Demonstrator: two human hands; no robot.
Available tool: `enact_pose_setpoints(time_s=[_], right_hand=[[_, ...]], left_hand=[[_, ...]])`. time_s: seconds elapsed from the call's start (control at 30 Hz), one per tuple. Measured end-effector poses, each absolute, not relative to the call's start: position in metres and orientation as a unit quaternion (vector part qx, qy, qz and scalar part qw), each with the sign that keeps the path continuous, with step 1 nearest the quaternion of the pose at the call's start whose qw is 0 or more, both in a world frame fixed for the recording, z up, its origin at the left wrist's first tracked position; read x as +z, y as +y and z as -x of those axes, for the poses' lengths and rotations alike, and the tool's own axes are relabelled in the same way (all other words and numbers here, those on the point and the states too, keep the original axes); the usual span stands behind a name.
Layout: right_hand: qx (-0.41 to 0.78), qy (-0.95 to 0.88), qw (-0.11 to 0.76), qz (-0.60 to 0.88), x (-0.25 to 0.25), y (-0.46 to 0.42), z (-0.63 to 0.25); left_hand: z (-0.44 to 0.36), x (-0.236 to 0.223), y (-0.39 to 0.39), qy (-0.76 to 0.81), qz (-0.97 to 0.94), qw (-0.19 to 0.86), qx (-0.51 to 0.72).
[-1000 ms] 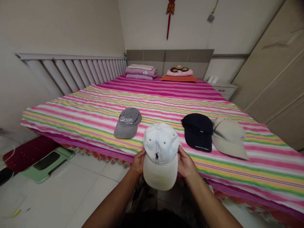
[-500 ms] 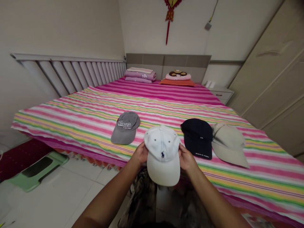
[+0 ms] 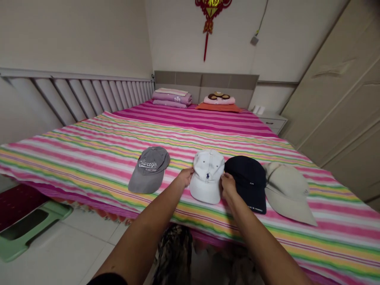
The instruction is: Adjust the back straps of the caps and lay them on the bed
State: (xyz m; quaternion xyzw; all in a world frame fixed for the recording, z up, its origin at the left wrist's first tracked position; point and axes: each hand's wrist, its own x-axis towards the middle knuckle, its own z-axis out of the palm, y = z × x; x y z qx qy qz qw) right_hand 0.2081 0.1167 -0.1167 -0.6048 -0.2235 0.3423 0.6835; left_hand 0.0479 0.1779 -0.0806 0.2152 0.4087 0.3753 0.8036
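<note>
A white baseball cap (image 3: 207,174) with a small dark emblem is between my hands, its brim toward me, at the bed's near side. My left hand (image 3: 186,177) pinches its left edge. On the opposite edge my right hand (image 3: 228,183) grips the cap, close beside a navy cap (image 3: 247,178) whose left part lies behind that hand. Farther right a beige cap (image 3: 287,190) rests against the navy one. To the left lies a grey cap (image 3: 150,168) with white lettering, apart from the white cap.
The caps are over a striped bedspread (image 3: 97,146). Folded purple bedding (image 3: 172,98) and an orange-and-pink stack (image 3: 219,103) sit by the headboard (image 3: 231,81). A green stool (image 3: 32,225) stands on the floor at left; a nightstand (image 3: 271,120) is at back right.
Both hands have moved the white cap forward, away from my body and over the bedspread, next to the navy cap. The view has shifted slightly; the other caps lie as before.
</note>
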Motion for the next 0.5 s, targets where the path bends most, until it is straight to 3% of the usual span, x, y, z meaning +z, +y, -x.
enact_pose_setpoints(time_s=[0.5], right_hand=[[0.217, -0.223, 0.648, 0.696, -0.131, 0.12, -0.202]], left_hand=[[-0.062, -0.095, 0.184, 0.43, -0.278, 0.738, 0.441]])
